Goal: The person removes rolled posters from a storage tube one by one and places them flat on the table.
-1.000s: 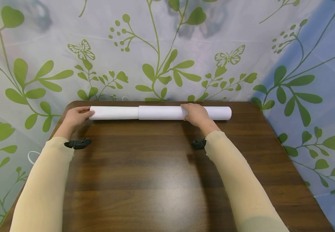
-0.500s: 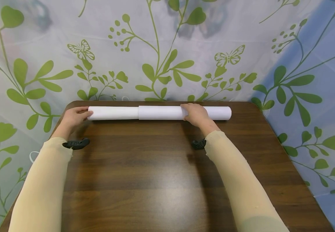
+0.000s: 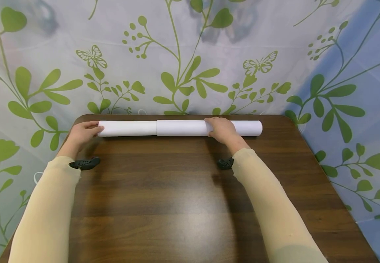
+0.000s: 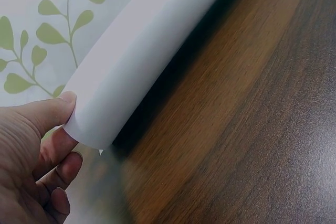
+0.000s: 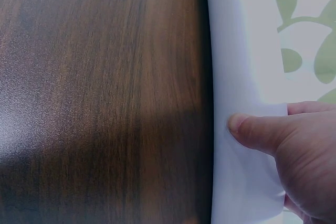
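A long white paper roll (image 3: 183, 128) lies across the far side of the wooden table. Its slimmer left section (image 3: 128, 128) runs into the wider right section, with a seam showing between them. My left hand (image 3: 80, 136) pinches the left end's edge, the thumb on top and a finger tucked inside, as the left wrist view shows; the other fingers curl below. Over the wider section, my right hand (image 3: 223, 129) grips the roll from above, thumb on the near side (image 5: 247, 166) and fingers round the far side, mostly hidden.
The brown wooden table (image 3: 150, 190) ends just behind the roll. A curtain (image 3: 190, 54) with green leaves and butterflies hangs along the back and sides. A black wrist strap (image 3: 85, 163) shows at the left cuff and another black strap (image 3: 225, 163) at the right cuff.
My left hand has moved slightly left, drawing the slim section's end with it, so more of that section shows. The right hand and the wider section have stayed in place.
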